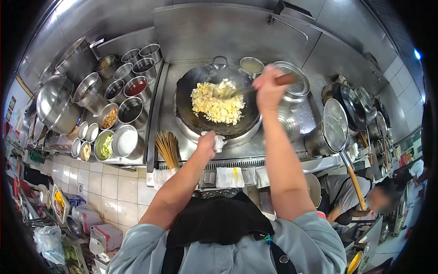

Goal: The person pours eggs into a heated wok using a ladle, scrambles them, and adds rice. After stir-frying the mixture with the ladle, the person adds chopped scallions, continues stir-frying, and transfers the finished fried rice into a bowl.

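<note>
A black wok (191,119) sits on the stove burner, with yellow egg and pale rice-like bits (218,106) heaped in it. My left hand (207,144) is closed around a folded white cloth (219,144) at the wok's near rim. Above the wok's right side, my right hand (269,86), blurred by motion, grips a ladle (285,79) by its brown wooden handle. The ladle's metal head reaches into the food, smeared and partly covered. Wooden sticks of a bamboo wok brush (167,148) stand left of my left forearm.
Metal pots of sauces, including a red one (136,86), and a bowl of chopped greens (105,145) line the left. A lidded pot (292,82) and a mesh strainer (335,123) stand at right. Another person (342,192) is low on the right.
</note>
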Motion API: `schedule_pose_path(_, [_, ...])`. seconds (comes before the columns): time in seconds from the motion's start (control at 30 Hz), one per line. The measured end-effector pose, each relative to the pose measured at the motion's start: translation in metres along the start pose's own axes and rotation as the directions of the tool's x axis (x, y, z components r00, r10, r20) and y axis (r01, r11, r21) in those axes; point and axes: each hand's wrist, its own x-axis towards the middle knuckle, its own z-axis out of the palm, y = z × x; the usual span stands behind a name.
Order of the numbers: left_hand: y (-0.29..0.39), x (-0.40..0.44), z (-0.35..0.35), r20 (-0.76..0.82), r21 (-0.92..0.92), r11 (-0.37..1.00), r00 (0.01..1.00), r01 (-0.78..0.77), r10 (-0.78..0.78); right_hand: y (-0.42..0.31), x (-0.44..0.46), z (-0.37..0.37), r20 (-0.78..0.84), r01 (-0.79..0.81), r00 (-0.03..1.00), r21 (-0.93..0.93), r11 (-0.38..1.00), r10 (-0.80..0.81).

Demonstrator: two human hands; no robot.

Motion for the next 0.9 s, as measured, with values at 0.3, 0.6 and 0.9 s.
schedule_pose_path(0.3, [-0.001,-0.14,0.02,-0.006,0.068,0.998,1.0,0.011,-0.011,-0.033,0.005,-0.042,0.06,-0.289,0.957,0.141,0.947,0.284])
schedule_pose_path(0.6, [-0.02,-0.18,-0.004,0.102,-0.023,0.999,0.994,-0.036,0.038,-0.034,-0.007,-0.047,0.118,-0.349,0.935,0.151,0.925,0.334])
schedule_pose_path(0.9, [-0.039,-0.158,-0.023,0.013,0.087,0.996,1.0,-0.026,0.025,-0.008,0.0,-0.023,0.198,-0.24,0.959,0.206,0.949,0.2])
